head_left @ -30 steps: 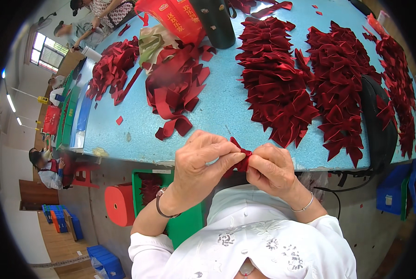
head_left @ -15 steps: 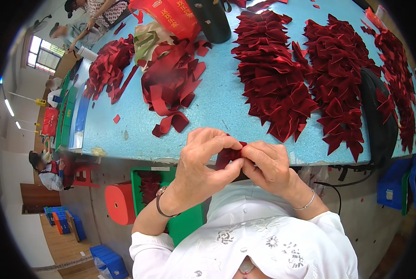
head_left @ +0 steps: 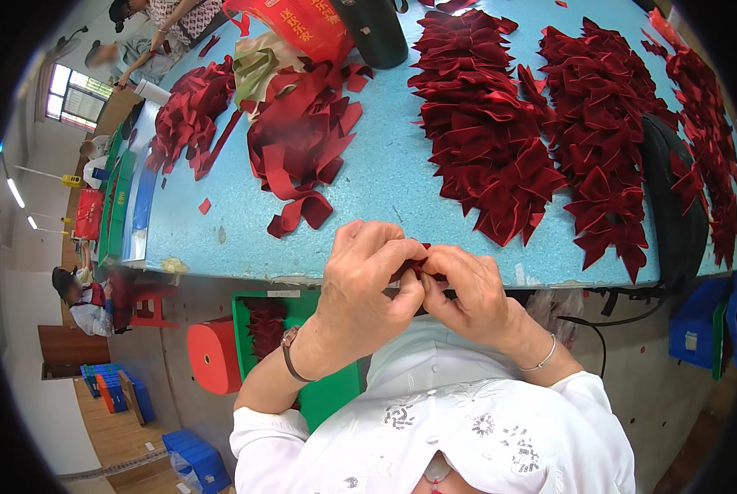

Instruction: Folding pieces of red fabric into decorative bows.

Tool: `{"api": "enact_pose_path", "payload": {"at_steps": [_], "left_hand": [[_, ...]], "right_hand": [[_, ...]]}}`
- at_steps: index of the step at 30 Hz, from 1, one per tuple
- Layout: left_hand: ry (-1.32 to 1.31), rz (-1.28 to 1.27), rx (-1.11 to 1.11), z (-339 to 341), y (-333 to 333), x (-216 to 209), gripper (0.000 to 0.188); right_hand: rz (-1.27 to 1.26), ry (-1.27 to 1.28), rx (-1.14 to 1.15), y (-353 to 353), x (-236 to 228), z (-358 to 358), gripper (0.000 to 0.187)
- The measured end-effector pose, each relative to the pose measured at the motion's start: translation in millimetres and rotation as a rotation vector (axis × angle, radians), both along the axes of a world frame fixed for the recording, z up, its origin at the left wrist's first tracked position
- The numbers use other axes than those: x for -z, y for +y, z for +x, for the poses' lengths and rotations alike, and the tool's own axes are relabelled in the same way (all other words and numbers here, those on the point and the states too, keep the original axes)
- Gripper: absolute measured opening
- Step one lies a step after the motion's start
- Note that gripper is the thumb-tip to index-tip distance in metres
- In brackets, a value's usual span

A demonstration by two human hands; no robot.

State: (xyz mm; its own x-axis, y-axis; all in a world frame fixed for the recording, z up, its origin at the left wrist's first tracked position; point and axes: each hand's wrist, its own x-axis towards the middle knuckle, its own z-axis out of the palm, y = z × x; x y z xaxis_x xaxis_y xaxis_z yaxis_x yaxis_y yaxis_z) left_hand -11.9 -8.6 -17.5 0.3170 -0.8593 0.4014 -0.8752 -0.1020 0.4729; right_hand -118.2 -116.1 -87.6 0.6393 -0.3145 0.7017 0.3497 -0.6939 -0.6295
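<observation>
Both my hands meet at the near edge of the blue table (head_left: 385,198), pinching one small dark red ribbon piece (head_left: 409,265) between their fingertips. My left hand (head_left: 367,276) is curled round it, thumb against forefinger. Close beside it, my right hand (head_left: 471,292) grips the other side of the ribbon. Most of the piece is hidden by my fingers. Beyond my hands lies a heap of loose red ribbon strips (head_left: 290,148). To the right, overlapping dark red bows (head_left: 483,123) form a long row, with another row of bows (head_left: 599,140) beside it.
A dark bottle (head_left: 372,33) and a red bag (head_left: 302,29) stand at the back. A black bag (head_left: 673,193) hangs over the right side. Below the table are a green crate (head_left: 335,383) and a red ribbon roll (head_left: 213,356). Other people work at the far left.
My fingers have closed further over the ribbon, so less of it shows now. My right hand has tilted slightly inward and both hands stay close together.
</observation>
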Motion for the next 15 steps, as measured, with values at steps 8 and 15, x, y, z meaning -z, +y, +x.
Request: {"api": "enact_pose_path", "payload": {"at_steps": [8,15], "left_hand": [[0.094,-0.004,-0.036,-1.1,4.3,1.2,0.026],[0.445,0.004,-0.057,8.1,9.0,-0.2,0.024]], "right_hand": [[0.123,0.011,-0.036,0.6,4.5,-1.8,0.019],[0.438,0.068,-0.155,5.4,4.9,-1.0,0.015]]}}
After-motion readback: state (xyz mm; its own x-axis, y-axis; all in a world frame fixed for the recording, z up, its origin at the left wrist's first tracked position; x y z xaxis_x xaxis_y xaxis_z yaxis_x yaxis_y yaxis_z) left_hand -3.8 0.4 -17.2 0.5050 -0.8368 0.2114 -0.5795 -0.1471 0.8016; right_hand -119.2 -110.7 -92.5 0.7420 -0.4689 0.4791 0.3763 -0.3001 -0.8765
